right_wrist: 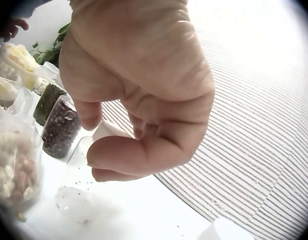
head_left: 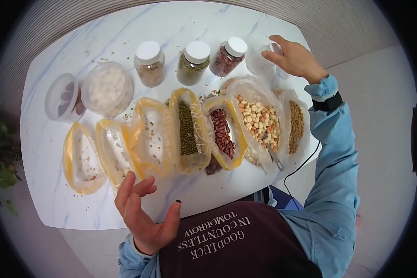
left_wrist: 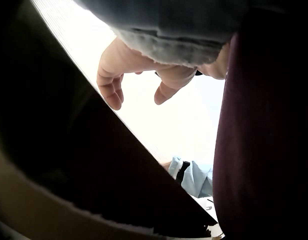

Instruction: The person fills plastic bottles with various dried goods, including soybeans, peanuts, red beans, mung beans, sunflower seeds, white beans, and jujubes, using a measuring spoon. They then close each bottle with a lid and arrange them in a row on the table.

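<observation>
At the far right of the table, my right hand holds a clear plastic jar by its white lid, fingers and thumb curled about it. The jar looks empty and stands upright. My left hand is over the table's front edge, fingers loosely spread and holding nothing. Nearest to it are yellow-edged plastic bags, one with a few white pieces inside. Other open bags hold green beans, red beans, peanuts with a metal spoon, and small brown grains.
White-lidded jars of pale grains, green beans and red beans stand along the back. A round tub of white pieces and a tilted plastic container are at the left. Crumbs dot the table.
</observation>
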